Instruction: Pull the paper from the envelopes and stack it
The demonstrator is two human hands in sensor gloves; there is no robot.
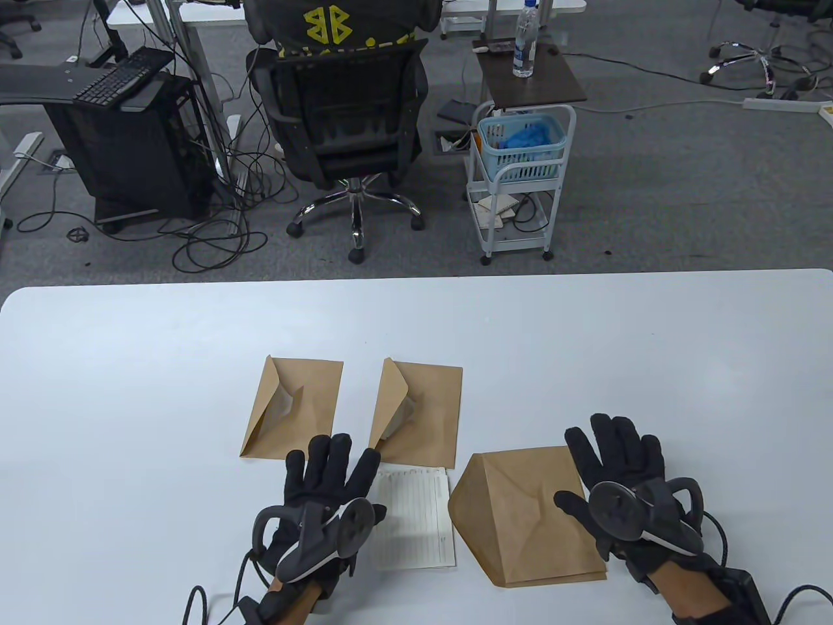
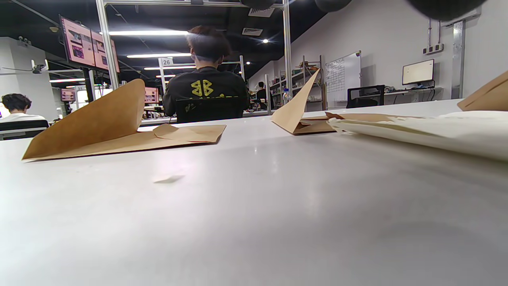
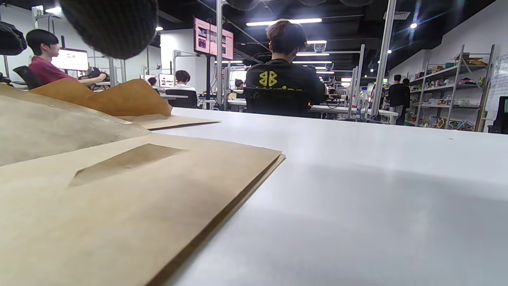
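Three brown envelopes lie on the white table [image 1: 130, 390]. The far left envelope [image 1: 299, 403] and the middle envelope [image 1: 426, 410] have raised flaps with paper showing inside. The near right envelope [image 1: 520, 514] lies flap-up. A lined sheet of paper [image 1: 416, 521] lies flat between my hands. My left hand [image 1: 328, 469] rests flat with fingers spread at the sheet's left edge. My right hand [image 1: 612, 456] lies flat with fingers spread, over the near envelope's right edge. The left wrist view shows the far left envelope [image 2: 119, 131], the middle envelope [image 2: 301, 111] and the paper [image 2: 428, 131]. The right wrist view shows the near envelope [image 3: 119, 190].
Beyond the table's far edge [image 1: 416, 277] are an office chair [image 1: 351, 130] with a seated person, a white cart [image 1: 520, 176] with a blue basket, and a desk with a keyboard [image 1: 123, 75]. Cables run from my wrists off the near edge.
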